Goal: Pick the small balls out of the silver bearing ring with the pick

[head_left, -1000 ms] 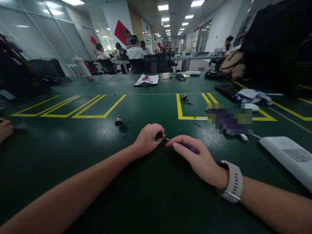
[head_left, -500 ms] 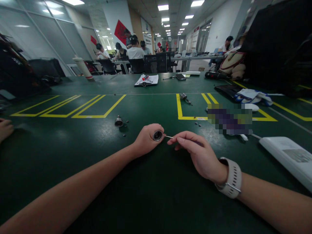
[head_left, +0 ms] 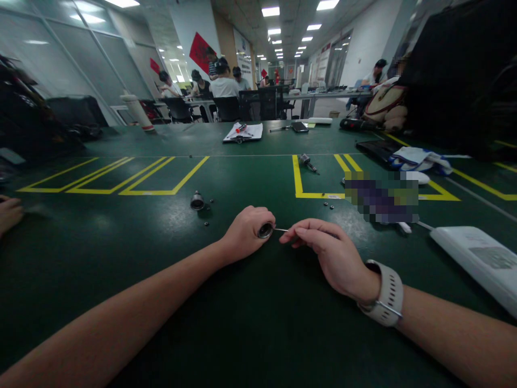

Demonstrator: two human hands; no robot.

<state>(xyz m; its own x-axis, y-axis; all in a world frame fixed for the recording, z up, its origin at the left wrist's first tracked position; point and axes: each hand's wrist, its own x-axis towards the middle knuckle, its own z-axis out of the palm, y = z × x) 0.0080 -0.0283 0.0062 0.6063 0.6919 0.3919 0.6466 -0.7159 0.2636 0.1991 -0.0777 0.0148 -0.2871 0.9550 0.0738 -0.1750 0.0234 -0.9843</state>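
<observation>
My left hand (head_left: 244,231) is closed round a hollow metal cylinder (head_left: 265,230), whose ringed open end faces me. My right hand (head_left: 323,248), with a pale watch strap on the wrist, pinches a slim screwdriver (head_left: 281,230); most of its dark handle is hidden by the fingers. The thin shaft reaches left to the cylinder's right side, where its tip is hidden. Left of my hands, a bell-shaped metal part (head_left: 197,201) stands on the green table (head_left: 242,323). Small dark nut-like pieces (head_left: 206,223) lie near it.
A metal part with a thin shaft (head_left: 308,163) lies beyond my right hand, near yellow tape marks. To the right are a blurred-out object (head_left: 379,199), a white device (head_left: 476,253) and a cloth (head_left: 420,160). Another person's hand (head_left: 10,213) rests at the left edge. A clipboard (head_left: 243,133) lies farther back.
My left hand has shifted slightly right and tilted the cylinder, so its open end looks more oval. My right hand has moved slightly right with the screwdriver.
</observation>
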